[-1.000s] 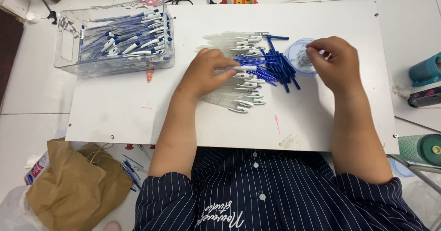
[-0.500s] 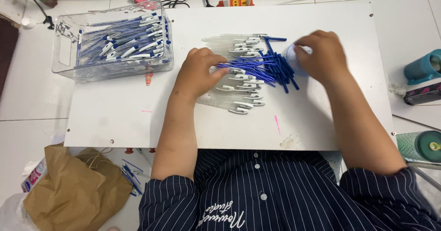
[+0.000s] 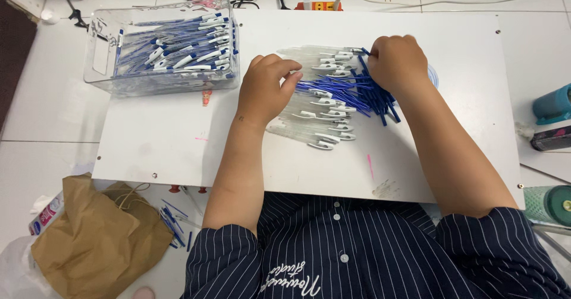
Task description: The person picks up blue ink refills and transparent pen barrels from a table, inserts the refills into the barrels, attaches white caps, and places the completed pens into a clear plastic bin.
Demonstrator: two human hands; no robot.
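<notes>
Right hand (image 3: 397, 63) has slid from the round lid onto the blue refills (image 3: 357, 91), fingers closing on them; left hand (image 3: 267, 88) pinches a clear pen barrel (image 3: 309, 116).

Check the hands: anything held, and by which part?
Left hand pinches a blue refill at its left end. Right hand rests on the refill pile; any hold is hidden.

Pen parts (image 3: 333, 100) lie mid-board (image 3: 178, 150); a pen-filled bin (image 3: 101, 55) sits at its left.
</notes>
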